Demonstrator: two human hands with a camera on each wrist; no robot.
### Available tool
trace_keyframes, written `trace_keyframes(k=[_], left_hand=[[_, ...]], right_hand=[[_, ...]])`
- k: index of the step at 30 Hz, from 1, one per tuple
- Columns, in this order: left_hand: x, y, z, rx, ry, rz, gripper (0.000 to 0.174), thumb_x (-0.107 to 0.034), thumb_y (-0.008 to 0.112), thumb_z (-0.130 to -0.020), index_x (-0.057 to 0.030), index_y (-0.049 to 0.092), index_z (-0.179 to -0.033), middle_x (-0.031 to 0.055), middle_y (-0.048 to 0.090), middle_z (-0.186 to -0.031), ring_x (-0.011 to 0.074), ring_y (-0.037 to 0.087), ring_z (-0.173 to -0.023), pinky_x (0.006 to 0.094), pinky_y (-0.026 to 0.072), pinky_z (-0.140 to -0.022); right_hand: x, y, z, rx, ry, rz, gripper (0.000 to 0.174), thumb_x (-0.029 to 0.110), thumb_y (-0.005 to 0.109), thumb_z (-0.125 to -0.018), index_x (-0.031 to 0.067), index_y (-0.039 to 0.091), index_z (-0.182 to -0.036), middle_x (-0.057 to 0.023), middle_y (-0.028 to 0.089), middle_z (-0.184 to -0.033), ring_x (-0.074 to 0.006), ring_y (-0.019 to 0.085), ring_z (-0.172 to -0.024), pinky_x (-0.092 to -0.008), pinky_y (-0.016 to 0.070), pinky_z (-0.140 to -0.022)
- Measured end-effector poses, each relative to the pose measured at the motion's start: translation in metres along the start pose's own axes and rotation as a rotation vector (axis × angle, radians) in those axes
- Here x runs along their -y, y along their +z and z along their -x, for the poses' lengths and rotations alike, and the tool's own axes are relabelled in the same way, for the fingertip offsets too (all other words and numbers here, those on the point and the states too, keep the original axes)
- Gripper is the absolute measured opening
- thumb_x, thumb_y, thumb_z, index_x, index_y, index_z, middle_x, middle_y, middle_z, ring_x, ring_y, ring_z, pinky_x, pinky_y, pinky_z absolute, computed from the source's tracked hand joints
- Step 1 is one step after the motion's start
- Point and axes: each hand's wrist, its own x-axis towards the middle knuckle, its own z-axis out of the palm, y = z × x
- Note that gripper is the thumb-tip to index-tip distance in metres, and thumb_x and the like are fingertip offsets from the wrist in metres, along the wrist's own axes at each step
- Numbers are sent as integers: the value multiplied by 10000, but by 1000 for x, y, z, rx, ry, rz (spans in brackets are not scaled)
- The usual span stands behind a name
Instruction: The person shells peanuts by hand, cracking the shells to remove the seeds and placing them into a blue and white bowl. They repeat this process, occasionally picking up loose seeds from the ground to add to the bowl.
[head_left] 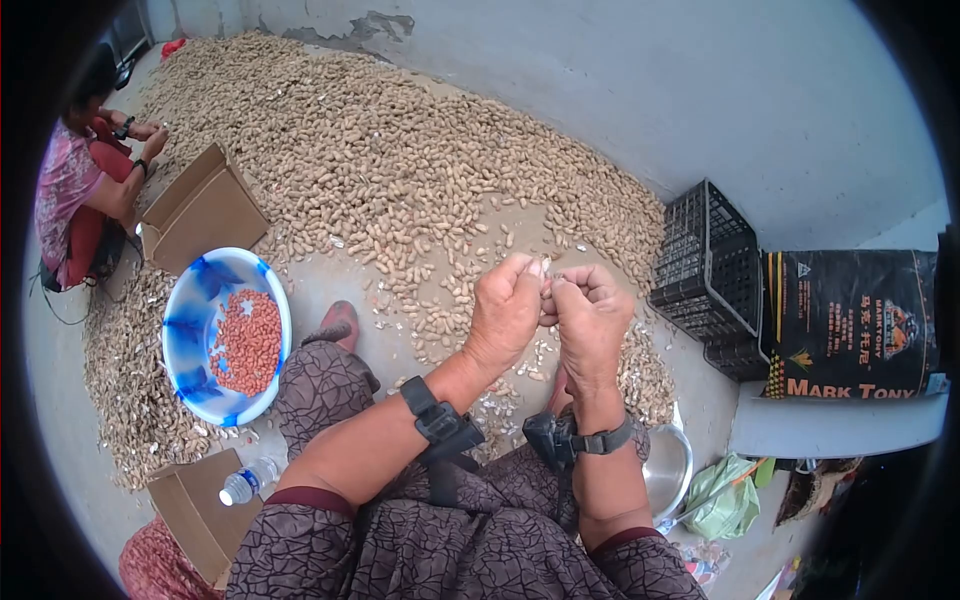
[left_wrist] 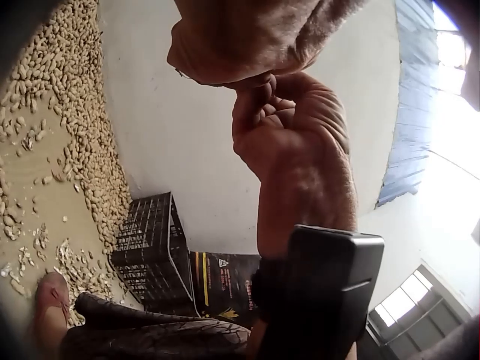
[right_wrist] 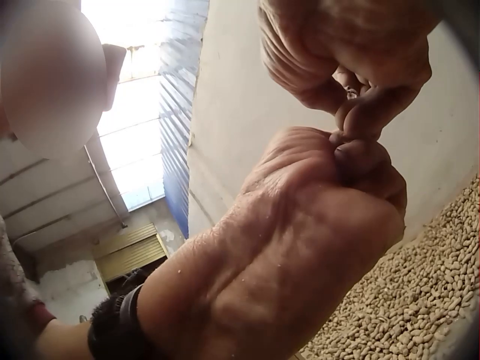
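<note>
Both hands meet in front of the body, fingers curled and thumbs close together. My left hand and my right hand pinch a small peanut between their fingertips, mostly hidden by the fingers. From the left wrist, the left hand is above and the right hand below, fingertips together. The right wrist view has the left hand under the right hand. Beyond them spreads a big heap of unshelled peanuts.
A blue-and-white basin with red shelled peanuts stands left, near cardboard boxes and a water bottle. At right are black crates, a black bag and a metal bowl. Another person crouches far left.
</note>
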Motion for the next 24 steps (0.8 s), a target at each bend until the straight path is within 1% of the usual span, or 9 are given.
trace_keyframes(k=[6, 8, 9, 11, 14, 17, 21, 23, 24], left_hand=[[-11, -2, -6, -19, -209, 112, 180, -207, 429, -888, -76, 485, -778, -29, 453, -628, 25, 390, -475, 166, 287, -373], [-11, -5, -7, -15, -262, 176, 199, -234, 432, -887, -81, 480, -771, -28, 447, -615, 31, 385, -462, 168, 277, -366], [-12, -6, -6, 22, -272, 169, 217, -256, 437, -885, -84, 479, -759, -29, 444, -609, 32, 379, -455, 170, 268, -361], [-13, -8, -6, 58, -287, 160, 237, -278, 442, -882, -87, 478, -746, -31, 441, -603, 33, 372, -448, 172, 259, -357], [-15, -9, -7, 40, -303, 179, 262, -302, 454, -877, -90, 479, -726, -30, 441, -601, 34, 357, -441, 170, 245, -358], [-19, -8, -8, 41, -325, 164, 270, -299, 452, -881, -89, 483, -715, -29, 436, -591, 34, 364, -448, 168, 250, -363], [-22, -10, -11, 180, -251, 0, 264, -235, 441, -889, -12, 505, -761, 22, 477, -603, 68, 405, -459, 196, 327, -391], [-23, -11, -11, 208, -241, -57, 253, -219, 449, -886, -6, 506, -761, 29, 488, -606, 68, 413, -459, 195, 331, -392], [-24, -11, -12, 216, -235, -89, 220, -208, 452, -885, -25, 511, -778, 14, 495, -622, 52, 410, -463, 179, 315, -386]], right_hand=[[4, 4, 3, 46, -82, -63, 33, -7, 537, -764, -36, 550, -771, -65, 585, -671, -81, 548, -533, -205, 468, -462], [3, 6, 6, 53, -304, 88, 34, -28, 540, -748, -22, 557, -778, -74, 592, -674, -92, 556, -526, -213, 463, -463], [0, 5, 5, 55, -301, 89, 34, -28, 540, -748, -22, 557, -778, -74, 592, -674, -92, 556, -526, -213, 463, -463], [-8, 2, 0, 3, -598, 406, 65, -44, 542, -723, -9, 560, -775, -92, 581, -663, -121, 562, -516, -242, 454, -462], [-14, -2, -6, -15, -666, 491, 85, -51, 542, -703, -2, 562, -769, -110, 561, -657, -149, 563, -510, -272, 443, -461], [-12, -3, -7, -24, -677, 495, 91, -51, 542, -699, 3, 563, -770, -105, 544, -647, -159, 557, -506, -275, 433, -459], [-2, -5, -5, 3, -604, 480, 72, -39, 547, -716, -6, 563, -778, -83, 562, -634, -122, 558, -517, -239, 430, -468], [2, -6, -5, 37, -355, 279, 47, -21, 544, -741, -22, 561, -785, -59, 581, -621, -77, 553, -540, -202, 423, -481], [4, -6, -4, 34, -342, 280, 47, -21, 544, -741, -22, 561, -785, -59, 581, -621, -77, 553, -540, -202, 423, -481]])
